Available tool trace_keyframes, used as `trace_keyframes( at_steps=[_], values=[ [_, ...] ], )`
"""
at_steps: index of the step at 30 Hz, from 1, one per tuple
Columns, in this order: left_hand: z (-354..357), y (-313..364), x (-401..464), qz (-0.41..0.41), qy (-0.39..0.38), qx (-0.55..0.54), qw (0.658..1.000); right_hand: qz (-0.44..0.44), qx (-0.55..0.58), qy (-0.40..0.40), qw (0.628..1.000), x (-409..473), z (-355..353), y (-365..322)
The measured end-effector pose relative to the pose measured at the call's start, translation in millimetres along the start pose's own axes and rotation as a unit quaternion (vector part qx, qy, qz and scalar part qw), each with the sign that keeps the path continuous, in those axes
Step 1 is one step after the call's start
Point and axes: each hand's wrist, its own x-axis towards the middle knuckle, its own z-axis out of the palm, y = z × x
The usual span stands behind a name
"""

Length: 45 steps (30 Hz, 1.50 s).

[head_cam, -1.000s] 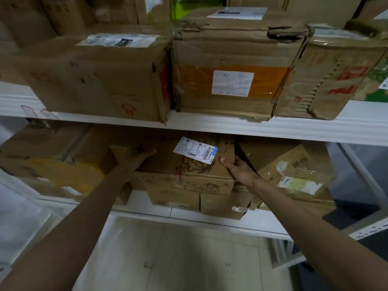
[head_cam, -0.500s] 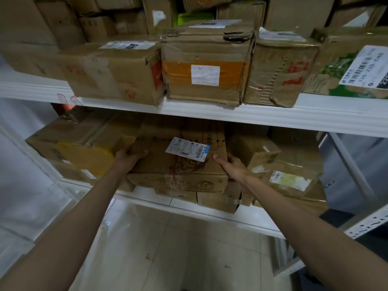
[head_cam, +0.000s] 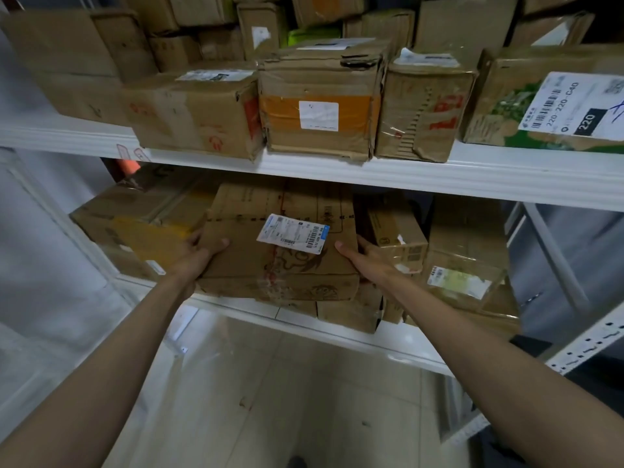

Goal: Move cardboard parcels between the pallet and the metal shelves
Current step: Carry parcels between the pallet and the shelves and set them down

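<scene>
The lower shelf [head_cam: 337, 319] is crowded; the parcel [head_cam: 280, 251] is wedged between neighbouring boxes, its front edge overhanging the shelf lip above open floor [head_cam: 287, 400]. It is grasped at both sides by the left hand [head_cam: 199, 256] and right hand [head_cam: 368, 261]. Compared with a second ago, it is seen drawn slightly outward.

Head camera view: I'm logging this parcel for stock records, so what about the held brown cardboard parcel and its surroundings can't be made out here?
- White shipping label on the brown cardboard parcel: print too small and blurred.
- Fingers of the left hand and right hand: hidden behind the parcel's sides, so the grip is unclear.
- Small boxes underneath: mostly covered by the parcel.
- Pallet: outside the frame.
</scene>
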Motion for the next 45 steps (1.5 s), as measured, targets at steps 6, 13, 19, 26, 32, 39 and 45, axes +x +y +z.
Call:
trace_keyframes(
  at_steps=[6,13,19,26,32,39,45],
  values=[
    [-8,-3,-47,0.025,0.030,-0.008,0.999,-0.039,0.003,-0.028,0.999,-28,-2,4],
    [-17,-28,-124,0.035,0.065,-0.026,0.997,-0.075,-0.003,-0.041,0.996,-85,2,29],
    [-30,-52,-190,0.027,0.077,-0.026,0.996,-0.093,0.023,-0.053,0.994,-139,13,54],
    [-44,-77,-242,0.013,0.074,-0.007,0.997,-0.081,0.014,-0.048,0.996,-192,26,74],
    [-58,-104,-269,-0.015,0.054,-0.018,0.998,-0.040,0.001,-0.016,0.999,-240,43,101],
    [-45,-134,-306,-0.050,-0.010,-0.008,0.999,0.034,0.023,0.040,0.998,-315,42,133],
    [9,-153,-334,-0.041,-0.094,0.041,0.994,0.083,0.015,0.159,0.984,-387,13,165]
  ],
)
